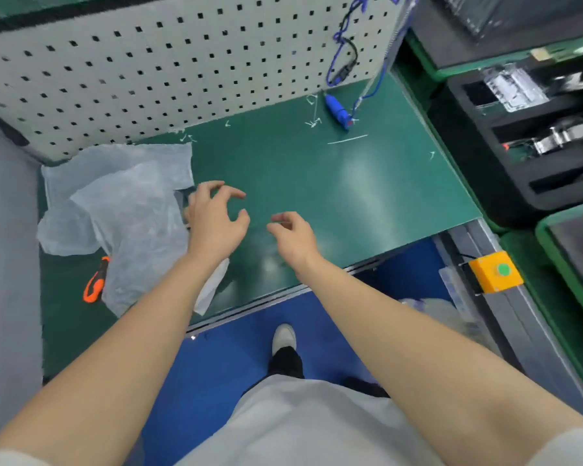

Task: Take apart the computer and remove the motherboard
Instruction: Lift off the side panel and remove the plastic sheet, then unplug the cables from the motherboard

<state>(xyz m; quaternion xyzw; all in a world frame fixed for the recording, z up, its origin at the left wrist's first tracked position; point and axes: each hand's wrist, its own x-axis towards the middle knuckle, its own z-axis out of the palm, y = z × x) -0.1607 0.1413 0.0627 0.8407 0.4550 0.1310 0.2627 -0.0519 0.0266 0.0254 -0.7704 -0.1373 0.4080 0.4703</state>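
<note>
Both hands are hovering over the green worktop (317, 176) near its front edge. The left hand (212, 227) is hanging just beside a crumpled clear plastic bag (125, 203), its fingers (231, 192) spread apart and curled, gripping nothing. The right hand (295, 242) is hovering close by, fingers loosely curled, thumb tip near the forefinger. What seems to be the computer hardware (559, 137) is sitting in a black foam tray (505, 193) beyond the worktop's right edge. An orange cutter (95, 284) is lying at the front left, partly under the bag. A blue tool (337, 111) is lying near the back right corner.
</note>
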